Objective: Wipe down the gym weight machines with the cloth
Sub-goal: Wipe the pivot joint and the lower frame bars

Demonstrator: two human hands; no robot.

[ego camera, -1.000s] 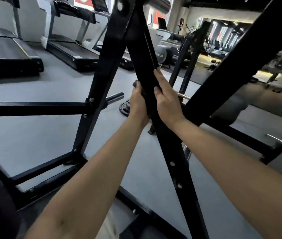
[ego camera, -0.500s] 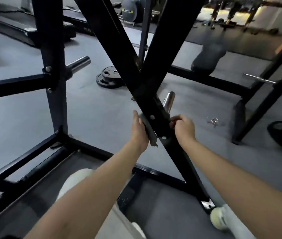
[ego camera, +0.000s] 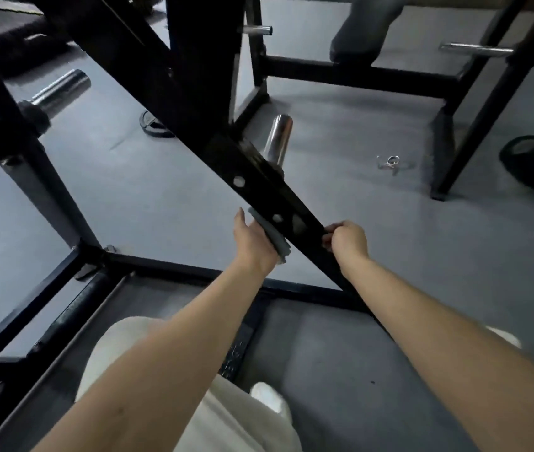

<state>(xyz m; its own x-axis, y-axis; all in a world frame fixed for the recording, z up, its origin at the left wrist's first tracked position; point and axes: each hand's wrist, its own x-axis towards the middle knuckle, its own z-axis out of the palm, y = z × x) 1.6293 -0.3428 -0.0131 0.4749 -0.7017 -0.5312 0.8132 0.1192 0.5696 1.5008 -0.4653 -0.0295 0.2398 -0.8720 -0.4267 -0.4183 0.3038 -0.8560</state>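
L hand (ego camera: 254, 239) flat, pressing the grey cloth (ego camera: 275, 239) vs the left face of the slanted bar (ego camera: 259, 181), low down, near me. R hand (ego camera: 347, 239) clenched round the bar's right edge. Short stretch to the base left, I reckon. Chrome peg (ego camera: 280, 138) and far frame (ego camera: 357, 76) prob. still to do.

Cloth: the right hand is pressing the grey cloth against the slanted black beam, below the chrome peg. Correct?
Not quite. The head view shows the left hand, not the right, pressing the grey cloth against the slanted black beam, below the chrome peg. The right hand grips the beam's other edge.
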